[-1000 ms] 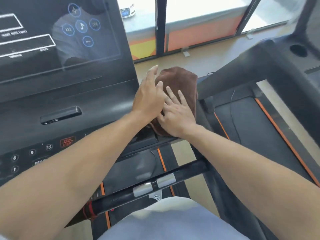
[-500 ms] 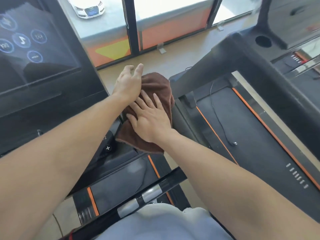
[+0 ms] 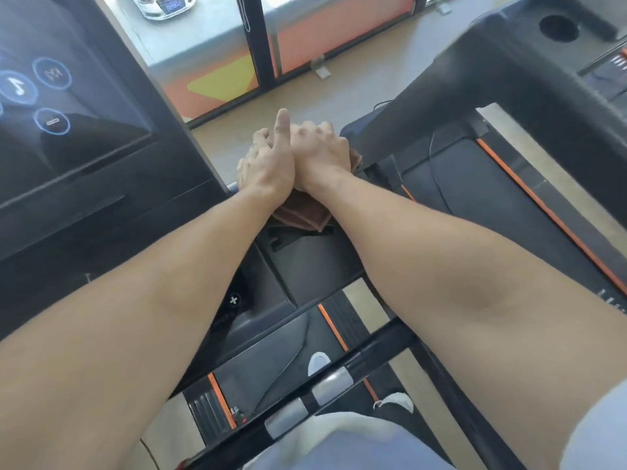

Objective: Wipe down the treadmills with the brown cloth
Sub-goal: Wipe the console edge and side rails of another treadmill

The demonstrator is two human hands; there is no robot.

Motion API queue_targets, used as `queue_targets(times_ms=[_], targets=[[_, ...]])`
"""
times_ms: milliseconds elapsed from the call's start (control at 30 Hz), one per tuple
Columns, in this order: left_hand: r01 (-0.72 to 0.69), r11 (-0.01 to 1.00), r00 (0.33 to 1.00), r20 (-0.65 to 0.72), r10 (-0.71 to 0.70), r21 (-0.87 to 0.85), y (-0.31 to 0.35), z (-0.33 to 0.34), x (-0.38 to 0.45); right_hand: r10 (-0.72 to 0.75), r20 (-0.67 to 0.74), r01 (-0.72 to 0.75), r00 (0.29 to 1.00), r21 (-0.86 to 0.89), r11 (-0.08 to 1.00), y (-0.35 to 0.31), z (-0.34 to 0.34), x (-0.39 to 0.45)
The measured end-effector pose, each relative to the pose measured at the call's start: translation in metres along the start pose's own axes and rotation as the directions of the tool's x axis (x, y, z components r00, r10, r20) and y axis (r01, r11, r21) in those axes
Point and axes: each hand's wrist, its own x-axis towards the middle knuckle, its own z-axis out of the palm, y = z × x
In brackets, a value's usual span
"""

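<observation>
The brown cloth (image 3: 303, 212) lies bunched on the right end of the black treadmill console (image 3: 101, 212), mostly hidden under my hands. A folded edge shows below my wrists and a small corner to the right of them. My left hand (image 3: 268, 162) is curled over the cloth with its thumb sticking up. Pressed against it, my right hand (image 3: 320, 149) has its fingers closed on the cloth. Both forearms reach forward side by side.
The console screen (image 3: 40, 96) with round icons is at left, and a recessed tray (image 3: 305, 256) sits just below the cloth. A handlebar with silver grips (image 3: 330, 385) crosses near my body. A second treadmill (image 3: 509, 83) with cup holder (image 3: 558, 27) and belt (image 3: 492, 205) stands right. Windows lie ahead.
My hands went from lying flat on the spread cloth to curling shut around it, bunching it up at the console's right end. The view has swung right.
</observation>
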Motion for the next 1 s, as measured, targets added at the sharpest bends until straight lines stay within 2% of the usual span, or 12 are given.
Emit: queue_targets(times_ms=[67,167,267,333,500,700,900,1000], targets=[[-0.130,0.978,0.992,0.018,0.129,0.162,-0.004,0.006,-0.007,0.009,0.042,-0.011,0.999,0.051,0.999,0.006,-0.003,0.006],[-0.300,0.885,0.953,0.069,0.296,0.355,-0.015,0.009,-0.009,0.047,0.098,-0.068,0.994,0.225,0.972,0.026,-0.007,0.009],[-0.500,0.703,0.863,0.222,0.454,0.505,-0.025,0.011,-0.013,0.059,0.170,-0.123,0.984,0.400,0.908,0.052,-0.005,-0.009],[-0.577,0.617,0.811,0.287,0.510,0.535,-0.025,0.020,-0.023,0.076,0.209,-0.170,0.975,0.480,0.861,0.069,-0.002,-0.027],[-0.639,0.570,0.767,0.364,0.529,0.517,-0.016,0.052,-0.056,0.092,0.318,-0.279,0.944,0.615,0.737,0.104,0.005,-0.072],[-0.694,0.439,0.705,0.414,0.575,0.571,-0.019,0.093,-0.115,0.086,0.435,-0.414,0.896,0.750,0.515,0.148,0.015,-0.149],[-0.697,0.473,0.709,0.416,0.570,0.539,-0.039,0.139,-0.209,0.124,0.429,-0.425,0.895,0.731,0.534,0.186,0.019,-0.247],[-0.684,0.533,0.726,0.394,0.564,0.498,-0.057,0.161,-0.262,0.120,0.447,-0.431,0.886,0.701,0.568,0.204,0.018,-0.300]])
